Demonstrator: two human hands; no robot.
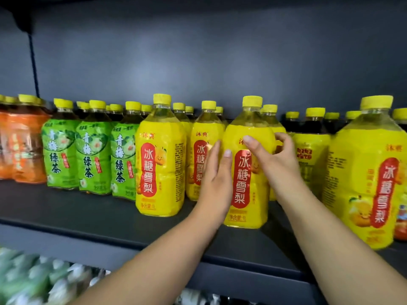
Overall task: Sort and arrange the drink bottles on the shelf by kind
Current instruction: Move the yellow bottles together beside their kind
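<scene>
Head view:
- Shelf (88, 208) dark, bottles upright in rows.
- Yellow pear-drink bottle (244, 194) at front edge, centre, base on shelf.
- Left hand (217, 179): fingers straight, flat on bottle's left side, thumb on label.
- Right hand (277, 159): curled round bottle's upper right, thumb across front.
- Matching yellow bottles (159, 161) just left.
- Green tea bottles (94, 150) further left, orange-label bottles (24, 146) at far left.
- Dark-drink bottles (312, 150) behind on right.
</scene>
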